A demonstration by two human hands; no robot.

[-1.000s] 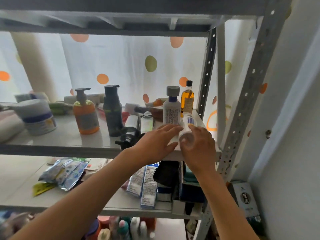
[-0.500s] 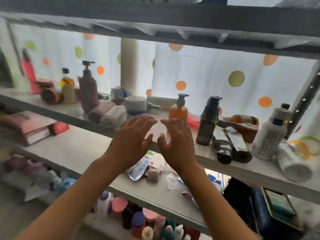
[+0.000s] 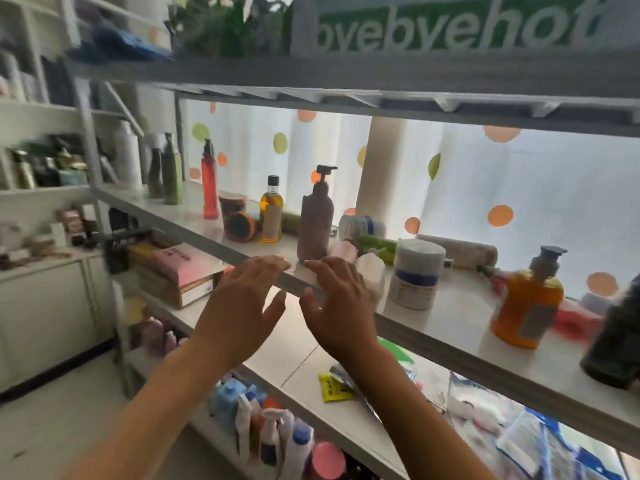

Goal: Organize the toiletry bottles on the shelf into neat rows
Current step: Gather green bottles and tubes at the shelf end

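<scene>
Toiletry bottles stand scattered on the white shelf [image 3: 460, 306]. From left: a red bottle [image 3: 209, 188], a yellow oil bottle [image 3: 272, 213], a mauve pump bottle [image 3: 316, 216], a white jar with a blue band [image 3: 415, 273] and an orange pump bottle [image 3: 528, 301]. Several tubes and rolls lie on their sides behind them. My left hand [image 3: 242, 306] and my right hand [image 3: 337, 310] hover side by side at the shelf's front edge, fingers spread, holding nothing. The right fingertips are just in front of the mauve pump bottle.
A dark bottle [image 3: 616, 344] stands at the far right of the shelf. The shelf below holds a pink box [image 3: 183, 265] and packets [image 3: 334, 389]; spray bottles [image 3: 273, 431] crowd the bottom level. A second shelving unit [image 3: 45, 168] stands to the left.
My view and both hands have swept left along the shelf, from the right end past the orange pump bottle to the mauve one. The small white bottle has left my right hand.
</scene>
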